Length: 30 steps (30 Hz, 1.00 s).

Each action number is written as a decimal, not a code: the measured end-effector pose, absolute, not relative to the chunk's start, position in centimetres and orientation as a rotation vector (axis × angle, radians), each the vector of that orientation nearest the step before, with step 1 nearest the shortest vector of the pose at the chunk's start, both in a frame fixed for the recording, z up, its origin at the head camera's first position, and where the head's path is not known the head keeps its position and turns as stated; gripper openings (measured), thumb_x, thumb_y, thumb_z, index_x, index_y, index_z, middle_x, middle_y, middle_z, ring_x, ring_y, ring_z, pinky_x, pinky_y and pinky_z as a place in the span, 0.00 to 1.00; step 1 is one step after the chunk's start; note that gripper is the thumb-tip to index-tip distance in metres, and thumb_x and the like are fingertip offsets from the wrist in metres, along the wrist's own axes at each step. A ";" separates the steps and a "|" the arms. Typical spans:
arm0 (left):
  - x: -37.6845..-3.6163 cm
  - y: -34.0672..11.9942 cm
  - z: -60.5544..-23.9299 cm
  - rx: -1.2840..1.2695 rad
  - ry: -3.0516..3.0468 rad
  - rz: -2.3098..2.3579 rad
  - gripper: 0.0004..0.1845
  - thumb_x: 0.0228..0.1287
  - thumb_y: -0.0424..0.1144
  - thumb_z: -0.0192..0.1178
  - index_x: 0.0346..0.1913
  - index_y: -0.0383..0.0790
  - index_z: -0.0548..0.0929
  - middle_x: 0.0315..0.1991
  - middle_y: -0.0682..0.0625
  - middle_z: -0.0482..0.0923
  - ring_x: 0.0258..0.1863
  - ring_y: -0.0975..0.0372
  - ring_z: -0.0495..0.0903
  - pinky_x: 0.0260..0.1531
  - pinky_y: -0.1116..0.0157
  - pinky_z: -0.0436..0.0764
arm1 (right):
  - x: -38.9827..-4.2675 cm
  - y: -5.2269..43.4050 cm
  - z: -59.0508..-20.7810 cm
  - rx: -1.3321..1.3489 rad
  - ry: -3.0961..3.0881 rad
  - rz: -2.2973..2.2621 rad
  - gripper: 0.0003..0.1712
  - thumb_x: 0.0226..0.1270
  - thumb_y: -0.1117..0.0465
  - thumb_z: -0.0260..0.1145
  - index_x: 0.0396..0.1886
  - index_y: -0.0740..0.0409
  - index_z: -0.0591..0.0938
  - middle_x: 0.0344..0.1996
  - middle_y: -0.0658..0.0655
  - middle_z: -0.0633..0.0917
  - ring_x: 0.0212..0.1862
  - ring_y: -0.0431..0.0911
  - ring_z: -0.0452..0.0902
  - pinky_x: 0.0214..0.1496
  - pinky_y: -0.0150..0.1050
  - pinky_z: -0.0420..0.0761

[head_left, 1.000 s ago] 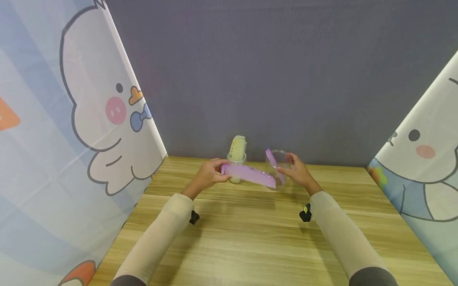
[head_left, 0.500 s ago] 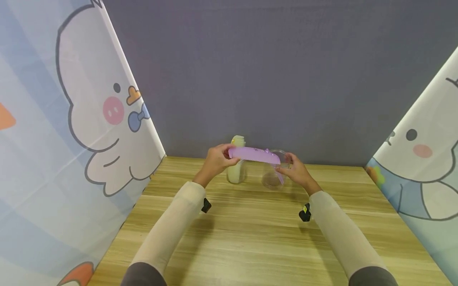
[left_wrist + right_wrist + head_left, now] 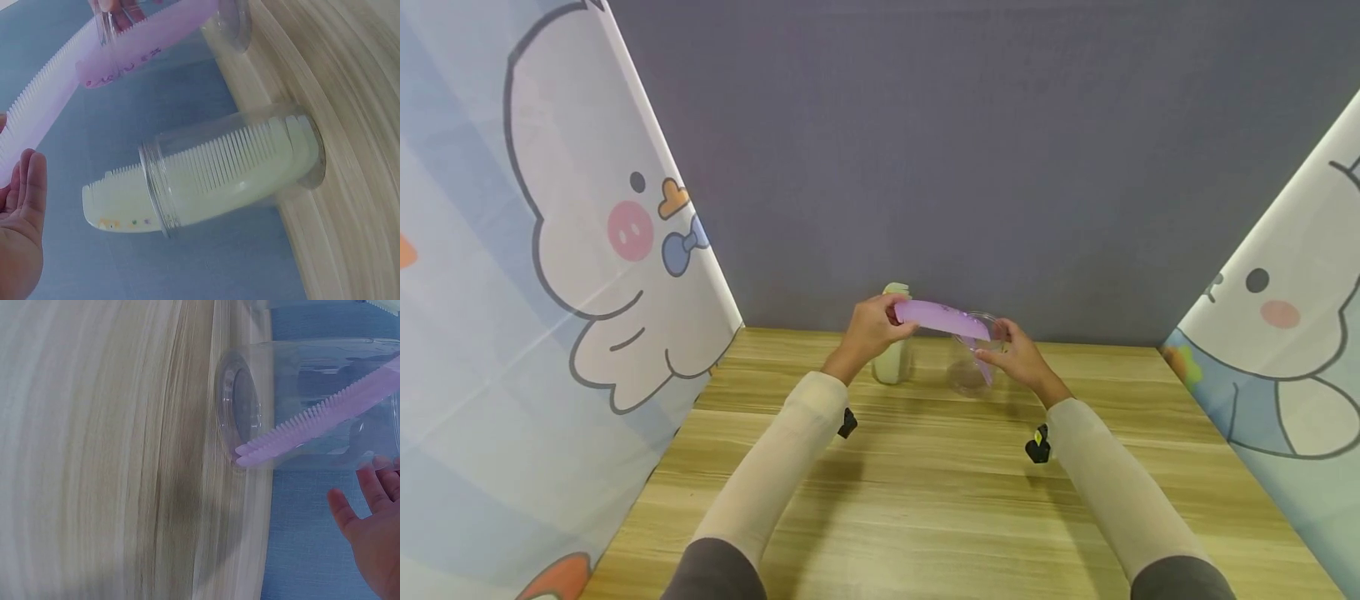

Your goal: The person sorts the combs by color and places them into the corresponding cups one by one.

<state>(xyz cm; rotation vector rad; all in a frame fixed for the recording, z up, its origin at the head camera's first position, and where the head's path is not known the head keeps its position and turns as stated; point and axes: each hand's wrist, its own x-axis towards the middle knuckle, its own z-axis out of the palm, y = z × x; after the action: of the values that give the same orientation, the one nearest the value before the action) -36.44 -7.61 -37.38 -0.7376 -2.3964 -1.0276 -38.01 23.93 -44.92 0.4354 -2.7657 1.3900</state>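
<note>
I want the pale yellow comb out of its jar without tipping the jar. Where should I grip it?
Pinch the yellow comb by the smooth spine of the end sticking out above its clear jar, coming from above. It stands upright, so a straight lift should clear the rim.

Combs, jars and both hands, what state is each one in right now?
Purple comb: held level by the left hand, tip at the clear jar's mouth.
Second purple comb: leaning inside the clear jar.
Clear jar: upright, steadied by the right hand.
Yellow comb: standing in the left jar.
</note>
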 end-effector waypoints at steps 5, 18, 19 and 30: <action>-36.6 -6.5 -37.0 -0.743 -2.418 -1.034 0.27 0.58 0.40 0.75 0.58 0.30 0.82 0.40 0.41 0.88 0.36 0.57 0.87 0.34 0.68 0.86 | -38.0 24.1 -44.8 0.422 -2.762 1.388 0.56 0.67 0.46 0.71 0.80 0.68 0.51 0.74 0.72 0.64 0.75 0.68 0.59 0.74 0.66 0.65; -36.5 -3.3 -36.7 -0.704 -2.435 -1.073 0.30 0.61 0.40 0.73 0.62 0.28 0.79 0.41 0.41 0.87 0.39 0.56 0.88 0.39 0.68 0.87 | -37.9 24.5 -44.9 0.432 -2.753 1.415 0.56 0.67 0.46 0.72 0.80 0.69 0.51 0.75 0.73 0.63 0.75 0.68 0.60 0.74 0.66 0.65; -36.4 -3.0 -36.7 -0.695 -2.432 -1.092 0.30 0.62 0.39 0.73 0.63 0.27 0.78 0.43 0.40 0.86 0.39 0.56 0.88 0.40 0.68 0.87 | -37.9 24.4 -44.9 0.431 -2.753 1.416 0.56 0.67 0.46 0.72 0.80 0.69 0.51 0.75 0.73 0.63 0.75 0.67 0.60 0.74 0.66 0.66; -35.8 -2.6 -36.8 -0.697 -2.463 -1.218 0.32 0.69 0.41 0.67 0.71 0.31 0.70 0.61 0.38 0.80 0.50 0.52 0.87 0.51 0.60 0.87 | -37.9 24.3 -44.9 0.430 -2.760 1.412 0.57 0.67 0.46 0.72 0.80 0.68 0.50 0.76 0.72 0.62 0.76 0.67 0.60 0.73 0.66 0.67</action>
<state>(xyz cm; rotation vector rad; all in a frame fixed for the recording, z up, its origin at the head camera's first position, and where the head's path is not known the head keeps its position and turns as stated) -35.75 -2.57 -36.75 -0.6973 -2.4632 -1.2181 -37.88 24.29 -44.89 0.4304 -2.7602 1.4124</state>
